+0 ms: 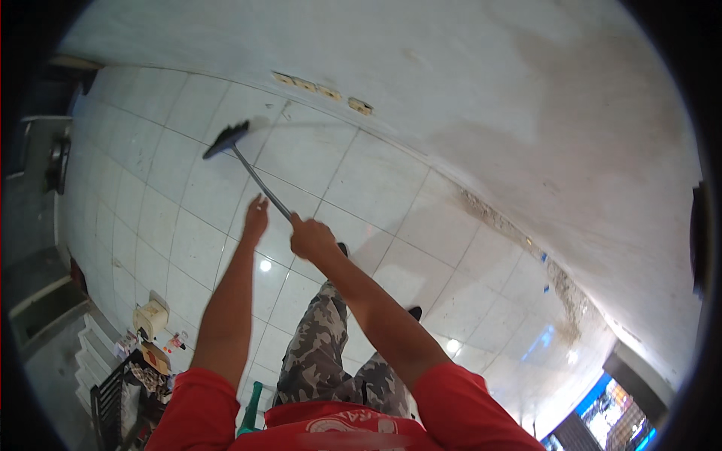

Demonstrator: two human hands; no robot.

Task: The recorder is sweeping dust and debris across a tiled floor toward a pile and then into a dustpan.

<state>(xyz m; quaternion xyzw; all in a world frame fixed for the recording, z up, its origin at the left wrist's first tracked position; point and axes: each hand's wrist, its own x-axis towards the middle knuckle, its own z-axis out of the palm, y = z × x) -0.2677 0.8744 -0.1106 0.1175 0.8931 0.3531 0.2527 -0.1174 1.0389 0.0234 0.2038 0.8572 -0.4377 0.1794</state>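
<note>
My right hand [312, 237] is wrapped round the grey handle of a broom [259, 180]. The broom's dark bristled head [226, 140] is over the white tiles ahead and to the left, close to the wall. My left hand [256, 216] is just left of the handle, apart from it, its fingers stretched forward and nothing visible in them. The handle's near end is hidden behind my right hand and forearm.
Several yellowish sockets [323, 91] line the wall's foot. Crumbly debris [492, 214] and blue scraps [546, 289] lie along the wall to the right. A cream container [150, 319] and a black slatted bench [109, 406] stand at left. Something green [251, 406] is near my body.
</note>
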